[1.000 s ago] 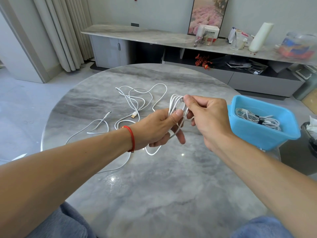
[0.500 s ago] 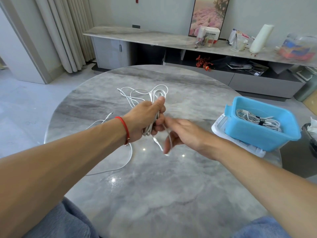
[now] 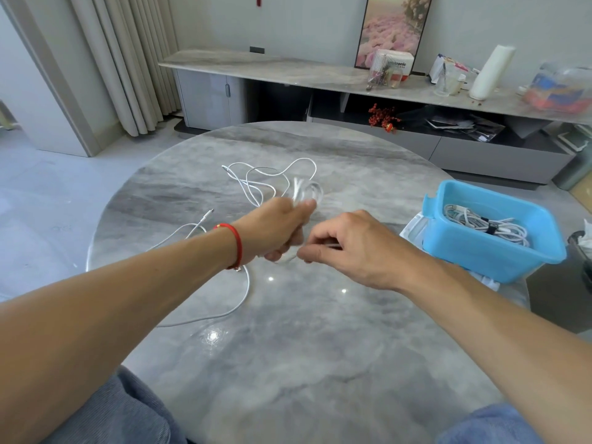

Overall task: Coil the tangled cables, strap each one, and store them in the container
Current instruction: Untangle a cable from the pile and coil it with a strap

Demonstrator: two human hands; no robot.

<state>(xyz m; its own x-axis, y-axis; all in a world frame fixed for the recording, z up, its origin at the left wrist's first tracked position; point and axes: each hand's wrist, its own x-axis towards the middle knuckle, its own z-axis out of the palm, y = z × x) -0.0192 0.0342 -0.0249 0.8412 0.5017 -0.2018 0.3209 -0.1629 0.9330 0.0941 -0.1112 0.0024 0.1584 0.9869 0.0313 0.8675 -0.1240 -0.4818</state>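
My left hand (image 3: 275, 230) grips a bundle of white cable loops (image 3: 306, 192), blurred by motion, above the middle of the round table. My right hand (image 3: 349, 248) is just right of it and pinches a strand of the same cable near the bottom of the bundle. More white cable (image 3: 256, 181) lies loose and tangled on the table behind my hands, and another length (image 3: 238, 304) trails under my left wrist. The blue container (image 3: 541, 251) stands at the table's right edge and holds a coiled, strapped white cable (image 3: 490, 224).
The grey marble table (image 3: 304, 363) is round, its edge close to the container on the right. A white lid or tray (image 3: 413, 227) lies under the container. A long sideboard (image 3: 288, 72) with clutter stands behind the table. My knees are at the bottom edge.
My left hand has kept hold of the loops and lifted them slightly. My right hand dropped from the top of the bundle to below it and now pinches a strand.
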